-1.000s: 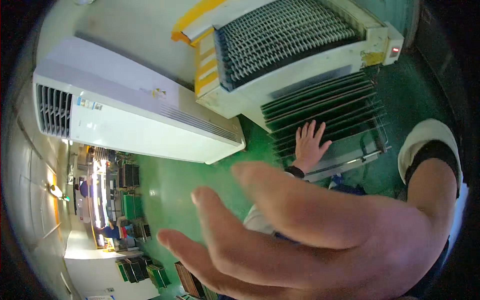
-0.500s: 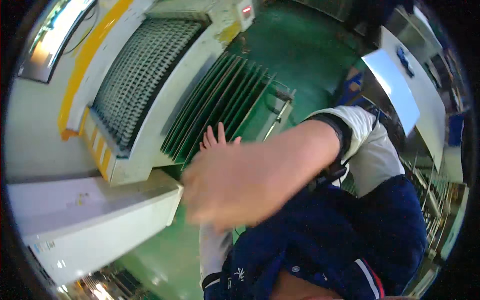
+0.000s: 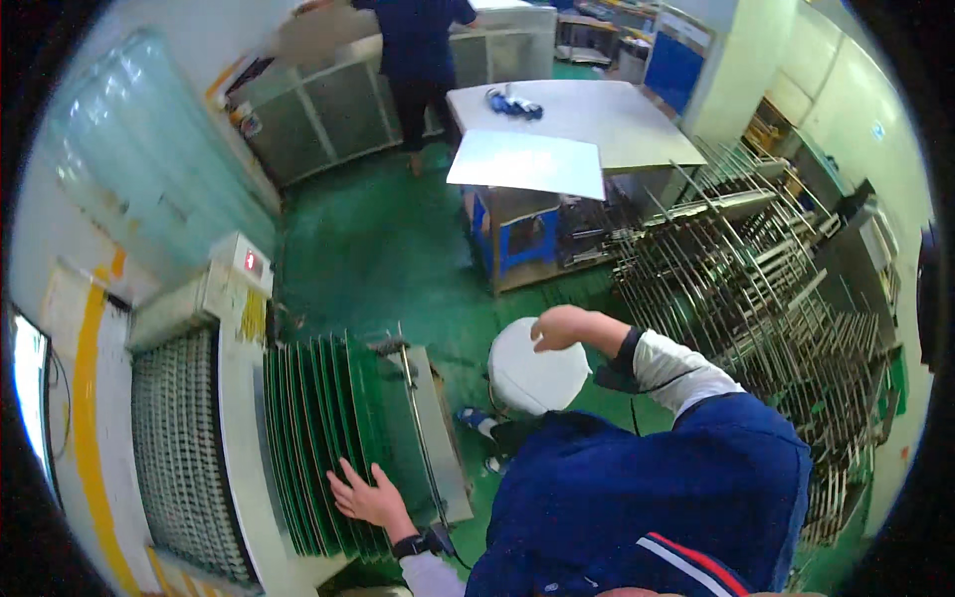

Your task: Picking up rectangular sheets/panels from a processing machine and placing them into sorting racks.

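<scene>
My left hand (image 3: pixel 365 499) is open with its fingers spread. It lies against the upright dark green panels (image 3: pixel 333 438), which stand in a row like leaves, and I cannot tell how firmly it touches them. To the right, my right hand (image 3: pixel 560 328) hangs above the far edge of a round white stool (image 3: pixel 538 373). Its fingers are loosely bent rather than made into a fist, and nothing shows in them. Beside the panels runs a metal bar (image 3: pixel 423 438) on the rack.
At the left stands a machine with a bed of rollers (image 3: pixel 184 448). A table (image 3: pixel 637 124) ahead bears a shiny sheet (image 3: pixel 527 162) that juts over its edge. Metal racks of rods (image 3: pixel 736 259) fill the right. A person in dark clothes (image 3: pixel 416 60) stands at the far counter.
My view has swung right and up, toward the table and racks. My right arm has moved from across the front of the panels to over the stool. My left hand stays by the panels.
</scene>
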`<state>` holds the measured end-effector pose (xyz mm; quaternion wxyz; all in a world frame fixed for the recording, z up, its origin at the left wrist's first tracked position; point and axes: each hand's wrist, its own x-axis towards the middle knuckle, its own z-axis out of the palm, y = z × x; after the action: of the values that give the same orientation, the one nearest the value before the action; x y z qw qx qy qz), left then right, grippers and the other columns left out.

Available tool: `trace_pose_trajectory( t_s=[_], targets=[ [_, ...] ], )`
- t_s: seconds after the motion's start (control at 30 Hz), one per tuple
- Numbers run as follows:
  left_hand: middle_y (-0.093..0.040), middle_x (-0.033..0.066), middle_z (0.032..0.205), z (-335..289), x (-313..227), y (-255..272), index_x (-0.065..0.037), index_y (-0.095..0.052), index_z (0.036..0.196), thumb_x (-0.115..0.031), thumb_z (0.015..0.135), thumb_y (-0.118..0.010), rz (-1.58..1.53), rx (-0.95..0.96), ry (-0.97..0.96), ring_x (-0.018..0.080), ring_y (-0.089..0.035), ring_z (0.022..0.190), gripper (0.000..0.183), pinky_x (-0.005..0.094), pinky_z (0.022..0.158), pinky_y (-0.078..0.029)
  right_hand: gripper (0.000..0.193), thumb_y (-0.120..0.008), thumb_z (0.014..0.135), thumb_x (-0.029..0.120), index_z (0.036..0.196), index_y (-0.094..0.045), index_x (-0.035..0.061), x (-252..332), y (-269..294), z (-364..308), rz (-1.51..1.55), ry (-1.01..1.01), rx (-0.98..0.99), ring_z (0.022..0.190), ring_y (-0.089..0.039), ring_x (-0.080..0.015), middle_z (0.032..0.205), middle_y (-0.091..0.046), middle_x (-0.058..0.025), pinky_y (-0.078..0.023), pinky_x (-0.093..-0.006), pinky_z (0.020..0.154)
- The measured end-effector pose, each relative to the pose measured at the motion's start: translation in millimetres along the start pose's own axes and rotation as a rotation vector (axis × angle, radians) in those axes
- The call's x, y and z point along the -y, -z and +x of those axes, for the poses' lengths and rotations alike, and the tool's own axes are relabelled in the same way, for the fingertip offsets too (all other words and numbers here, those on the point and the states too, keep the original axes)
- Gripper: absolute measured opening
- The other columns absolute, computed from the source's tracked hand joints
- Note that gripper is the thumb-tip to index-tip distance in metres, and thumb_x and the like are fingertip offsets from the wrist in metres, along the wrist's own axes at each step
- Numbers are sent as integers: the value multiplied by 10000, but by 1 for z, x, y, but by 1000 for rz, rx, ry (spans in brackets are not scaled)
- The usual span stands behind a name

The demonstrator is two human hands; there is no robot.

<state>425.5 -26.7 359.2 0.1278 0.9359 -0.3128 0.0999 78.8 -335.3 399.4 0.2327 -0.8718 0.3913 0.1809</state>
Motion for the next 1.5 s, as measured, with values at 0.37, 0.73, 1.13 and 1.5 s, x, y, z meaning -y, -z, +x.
trace_pose_trajectory(
  t_s=[0.37,0.73,1.13,1.5],
  targets=[
    [-325,117,1447,-4,2,-1,-162,-516,1297,-295,826,-649,16,53,-10,331,-341,1290,506,506,1066,-236,408,-607,816,400,1116,-656,127,3,-48,7,138,44,22,1004,-603,-320,1073,-659,-116,-467,-429,864],
    [-319,122,1445,4,5,-11,-99,-539,1247,-343,852,-616,23,51,-5,342,-342,1287,470,532,1072,-217,404,-580,815,376,1094,-650,92,61,-35,100,116,199,122,941,-610,-367,1023,-653,-174,-479,-448,814],
    [-463,237,1315,40,8,10,-12,-679,982,-312,850,-650,-115,205,-39,411,-467,1145,330,504,959,-377,273,-701,743,266,929,-623,82,194,79,226,449,937,-538,993,-534,-308,1018,-599,-96,-429,-442,839],
    [-496,214,1287,79,-10,3,-53,-655,1069,-371,843,-639,33,228,-43,411,-488,1116,390,501,961,-378,287,-710,706,327,782,-618,65,252,59,297,315,1141,-153,901,-511,-281,844,-558,-72,-417,-417,753]
  ],
)
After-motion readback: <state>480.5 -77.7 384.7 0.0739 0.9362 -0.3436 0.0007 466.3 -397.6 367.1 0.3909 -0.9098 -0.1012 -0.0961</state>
